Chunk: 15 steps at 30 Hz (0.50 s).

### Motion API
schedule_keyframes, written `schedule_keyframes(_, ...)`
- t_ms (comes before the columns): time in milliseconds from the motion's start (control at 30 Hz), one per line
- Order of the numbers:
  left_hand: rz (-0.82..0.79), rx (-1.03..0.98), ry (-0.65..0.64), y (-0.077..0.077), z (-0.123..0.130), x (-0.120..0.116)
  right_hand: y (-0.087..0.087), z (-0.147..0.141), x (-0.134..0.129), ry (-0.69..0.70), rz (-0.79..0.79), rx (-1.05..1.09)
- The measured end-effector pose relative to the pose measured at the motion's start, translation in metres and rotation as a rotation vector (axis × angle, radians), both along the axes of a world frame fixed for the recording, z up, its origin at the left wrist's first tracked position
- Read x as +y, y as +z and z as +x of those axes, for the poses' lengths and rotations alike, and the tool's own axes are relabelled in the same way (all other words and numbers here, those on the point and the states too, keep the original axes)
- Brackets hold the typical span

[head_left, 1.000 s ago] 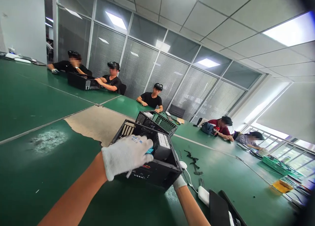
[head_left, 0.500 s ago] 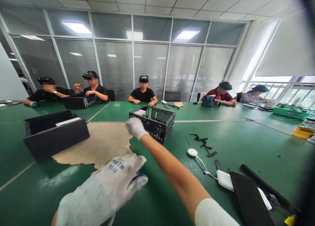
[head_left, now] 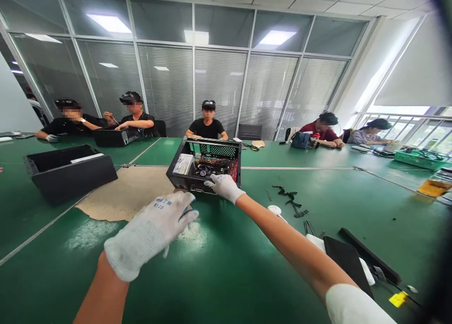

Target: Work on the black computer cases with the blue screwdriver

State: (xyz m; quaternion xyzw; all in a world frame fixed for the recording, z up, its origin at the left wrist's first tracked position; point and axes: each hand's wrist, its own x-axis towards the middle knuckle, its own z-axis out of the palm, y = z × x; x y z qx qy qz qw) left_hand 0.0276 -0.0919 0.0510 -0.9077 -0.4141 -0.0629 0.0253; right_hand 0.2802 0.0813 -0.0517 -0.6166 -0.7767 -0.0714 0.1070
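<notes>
An open black computer case (head_left: 187, 185) stands tilted on the green table, its inside facing me. A silver power supply (head_left: 183, 164) and a round cooling fan (head_left: 204, 172) show inside, with coloured wires behind them. My right hand (head_left: 225, 186), in a white glove, has its fingers hooked over the near edge of the case. Close to the case's lower left corner is my left hand (head_left: 169, 215), also gloved, its fingers stretched out and thumb apart, holding nothing. I cannot tell whether its fingertips touch the case. Brown cardboard (head_left: 116, 197) lies beyond and left of it.
Another black case shell (head_left: 74, 178) stands at the left. To the right lie black metal slot covers (head_left: 291, 199), a white round puck (head_left: 275, 210), a black flat panel (head_left: 344, 263) and a long black strip (head_left: 369, 253). Several people sit across the table; one works on a case (head_left: 111, 138).
The case has turned and tipped, so its inside now faces me. My right hand has shifted from its left corner to the near edge. My left hand has moved slightly left.
</notes>
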Motion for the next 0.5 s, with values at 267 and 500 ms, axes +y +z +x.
schedule_keyframes(267,0.167,-0.008,0.277,-0.004,-0.023,0.023,-0.025,0.016,-0.143,0.327,0.13,0.004)
schedule_keyframes(500,-0.029,-0.123,0.723,-0.014,-0.023,0.059,-0.041,0.009,-0.185,0.457,0.174,0.045)
